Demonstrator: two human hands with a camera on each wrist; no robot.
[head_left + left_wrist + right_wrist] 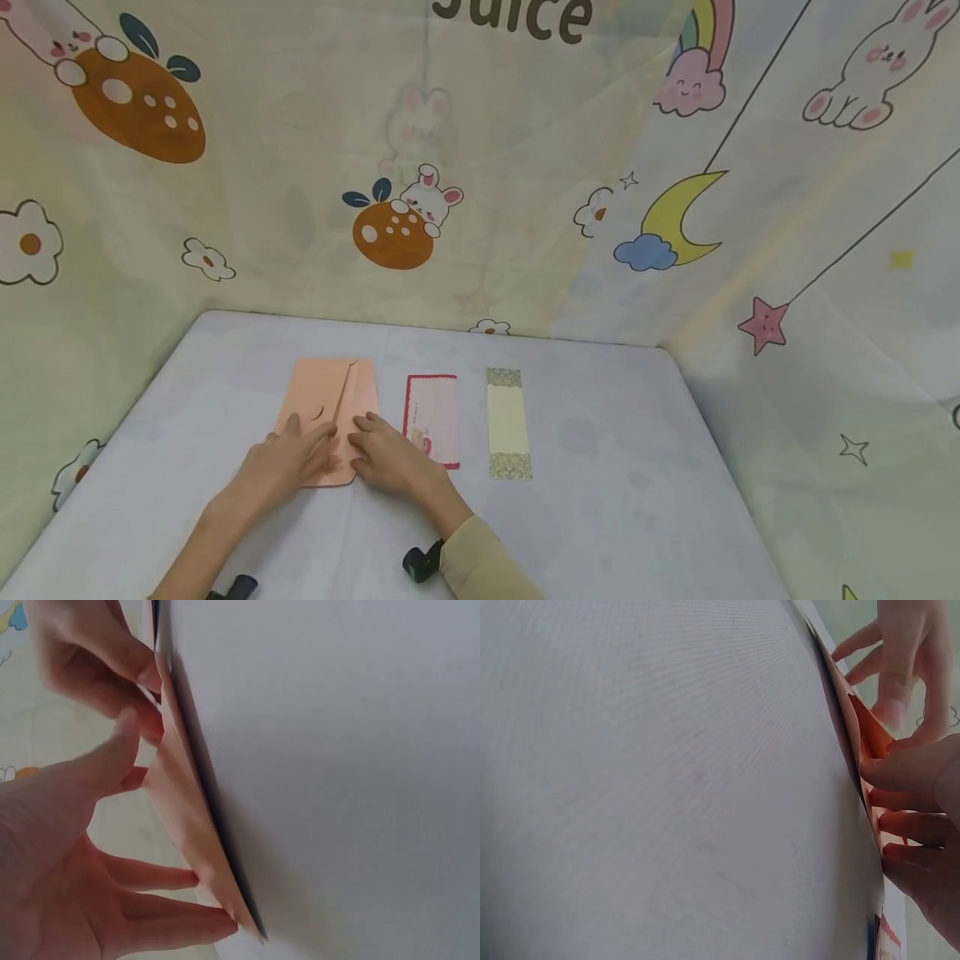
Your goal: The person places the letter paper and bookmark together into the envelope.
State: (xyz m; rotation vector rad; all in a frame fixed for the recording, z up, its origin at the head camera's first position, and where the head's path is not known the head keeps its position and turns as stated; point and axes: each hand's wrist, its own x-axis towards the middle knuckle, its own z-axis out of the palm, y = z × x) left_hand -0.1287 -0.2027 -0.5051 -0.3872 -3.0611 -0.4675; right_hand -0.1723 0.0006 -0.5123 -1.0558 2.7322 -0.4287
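A peach paper envelope (pixel 309 383) lies on the left part of the white table, a dark curved mark on its front. Its flap edge runs lengthwise, and part of the orange paper (pixel 870 731) stands raised in the right wrist view. My left hand (pixel 281 462) reaches over the lower part from the left. Two of its straight fingers press the envelope (pixel 184 810) in the left wrist view, while the index fingertip meets the raised paper. On the right side my right hand (pixel 393 457) rests its thumb and loosely bent fingers at the envelope's edge.
Right of the envelope lies a pink card with a red border (pixel 435 404), partly covered by the right hand. Farther right is a pale yellow strip with patterned ends (pixel 508 423). Printed cloth (pixel 300 208) hangs around the white table (pixel 615 467).
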